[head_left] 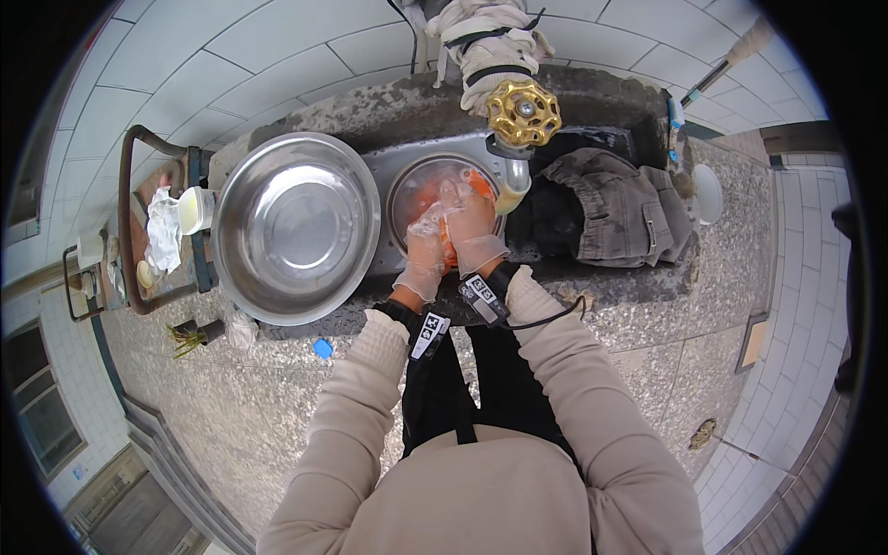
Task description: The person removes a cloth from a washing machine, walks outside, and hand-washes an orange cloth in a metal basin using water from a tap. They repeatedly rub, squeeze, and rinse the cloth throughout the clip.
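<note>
White tiled wall (pixel 268 39) backs a grey trough sink (pixel 328 116). Within it, a round metal bowl (pixel 392 208) contains orange pieces (pixel 480 182). Clear-gloved left hand (pixel 426 231) and right hand (pixel 471 220) meet over them; whether the fingers clamp any cannot be told. Judgement: pieces probably light, firm, slippery if wet; best held round the middle.

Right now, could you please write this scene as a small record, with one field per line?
Left hand: in clear glove, inside the small bowl
Right hand: also gloved, beside the left
Bowl contents: orange-red pieces, exact kind unclear
Large bowl: metal, left of the small one
Tap: gold wheel handle
Clothes: dark grey, right of tap
</note>
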The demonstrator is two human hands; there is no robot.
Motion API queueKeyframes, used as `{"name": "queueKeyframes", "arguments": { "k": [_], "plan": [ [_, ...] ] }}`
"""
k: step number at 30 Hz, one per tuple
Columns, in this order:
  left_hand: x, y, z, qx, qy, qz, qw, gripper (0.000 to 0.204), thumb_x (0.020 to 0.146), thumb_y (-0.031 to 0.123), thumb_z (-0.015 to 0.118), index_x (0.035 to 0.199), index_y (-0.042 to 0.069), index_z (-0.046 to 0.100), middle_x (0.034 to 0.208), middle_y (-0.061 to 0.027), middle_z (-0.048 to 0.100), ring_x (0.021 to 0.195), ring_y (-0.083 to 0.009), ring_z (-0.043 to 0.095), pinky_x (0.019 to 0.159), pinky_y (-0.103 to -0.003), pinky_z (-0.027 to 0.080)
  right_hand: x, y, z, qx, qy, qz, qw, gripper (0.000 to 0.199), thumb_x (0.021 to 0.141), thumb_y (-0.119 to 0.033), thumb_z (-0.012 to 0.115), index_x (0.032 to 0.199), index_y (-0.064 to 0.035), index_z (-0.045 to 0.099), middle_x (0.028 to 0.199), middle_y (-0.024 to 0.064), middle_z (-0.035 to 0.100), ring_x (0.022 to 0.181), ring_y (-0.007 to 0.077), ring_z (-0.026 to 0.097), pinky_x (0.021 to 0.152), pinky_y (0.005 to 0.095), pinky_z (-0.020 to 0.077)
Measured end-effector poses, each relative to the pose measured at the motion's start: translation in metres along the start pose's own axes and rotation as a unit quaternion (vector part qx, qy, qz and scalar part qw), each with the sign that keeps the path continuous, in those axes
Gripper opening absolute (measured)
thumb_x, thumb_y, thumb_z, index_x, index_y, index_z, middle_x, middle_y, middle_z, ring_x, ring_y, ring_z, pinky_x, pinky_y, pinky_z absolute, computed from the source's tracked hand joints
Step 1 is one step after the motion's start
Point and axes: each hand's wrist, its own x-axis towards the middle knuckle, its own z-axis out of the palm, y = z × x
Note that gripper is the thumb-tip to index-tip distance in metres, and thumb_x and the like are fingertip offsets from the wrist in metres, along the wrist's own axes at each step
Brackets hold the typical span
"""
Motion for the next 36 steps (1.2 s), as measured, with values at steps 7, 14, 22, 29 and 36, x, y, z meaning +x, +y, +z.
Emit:
{"name": "queueKeyframes", "arguments": {
  "k": [7,14,22,29,36],
  "plan": [
    [0.003,0.002,-0.008,0.147,-0.026,-0.034,0.988,0.020,0.086,0.019,0.050,0.094,0.003,0.059,0.086,-0.0080,0.062,0.073,-0.0177,0.058,0.065,-0.030,0.047,-0.009,-0.007,-0.002,-0.120,-0.033,-0.013,0.992,0.031,0.082,-0.032,0.052,0.068,-0.0066,0.063,0.065,0.0144,0.060,0.064,0.0325,0.059,0.062,0.0417,0.0465],
    [-0.002,0.003,-0.010,0.096,-0.055,-0.129,0.985,0.031,0.087,0.035,0.049,0.095,0.006,0.058,0.090,-0.0068,0.061,0.075,-0.0180,0.058,0.066,-0.029,0.047,-0.004,-0.004,-0.001,-0.136,-0.026,-0.088,0.986,0.031,0.084,-0.031,0.051,0.075,-0.0057,0.065,0.070,0.0138,0.063,0.067,0.0320,0.060,0.063,0.0400,0.0470],
    [-0.006,0.026,0.003,0.019,-0.080,-0.074,0.994,0.031,0.092,0.030,0.041,0.104,0.005,0.057,0.094,-0.0057,0.060,0.085,-0.0166,0.057,0.075,-0.026,0.047,0.009,0.024,-0.006,0.000,-0.040,0.055,0.998,0.037,0.090,-0.034,0.044,0.084,-0.0019,0.062,0.076,0.0131,0.064,0.074,0.0284,0.061,0.069,0.0351,0.0460],
    [-0.027,0.064,0.006,-0.136,-0.092,-0.086,0.983,0.035,0.092,0.034,0.043,0.108,0.003,0.051,0.099,-0.0052,0.057,0.090,-0.0131,0.056,0.078,-0.026,0.046,0.005,0.039,-0.042,0.522,-0.239,0.293,0.764,0.043,0.089,-0.037,0.048,0.118,-0.0043,0.044,0.120,0.0108,0.048,0.109,0.0195,0.048,0.096,0.0356,0.0385],
    [-0.027,0.060,-0.010,-0.018,-0.051,-0.099,0.994,0.018,0.087,0.023,0.055,0.094,0.006,0.055,0.080,0.0005,0.056,0.069,-0.0063,0.054,0.059,-0.019,0.043,0.001,0.042,-0.037,0.520,-0.252,0.247,0.778,0.032,0.089,-0.026,0.052,0.112,-0.0036,0.049,0.112,0.0084,0.054,0.103,0.0182,0.052,0.092,0.0340,0.0413]
  ]
}}
